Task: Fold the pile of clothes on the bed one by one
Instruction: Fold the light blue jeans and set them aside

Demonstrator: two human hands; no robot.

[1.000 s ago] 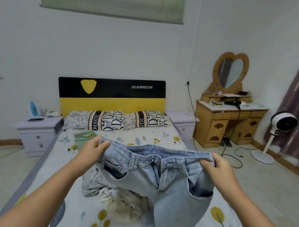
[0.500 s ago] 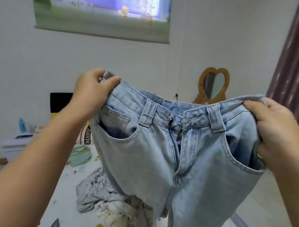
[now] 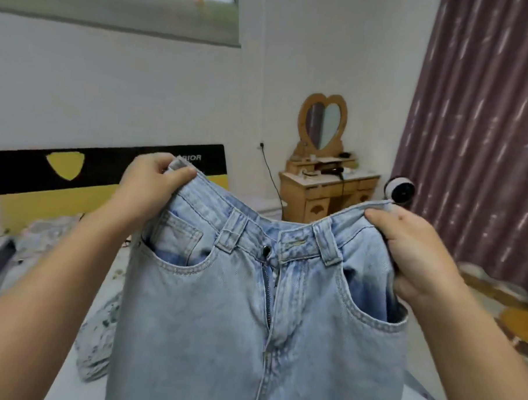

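Jeans held up by the waistband, front facing the person, ready for the 1st fold.

The light blue jeans (image 3: 252, 305) hang in the air, fly unzipped and button undone; the left hand (image 3: 149, 188) pinches one end of the waistband between thumb and curled fingers, and the right hand (image 3: 411, 251) grips the other end, thumb over the front. In the last second the jeans have gone from waist height to chest height and now hang straighter, so the shake-out looks done and folding leg onto leg is probably next. Behind and below the jeans lies the pile of clothes (image 3: 99, 337) on the bed (image 3: 67, 381). Beyond the jeans stand the black-and-yellow headboard (image 3: 61, 173), the dresser with its heart mirror (image 3: 322, 123) and a purple curtain (image 3: 477, 133).
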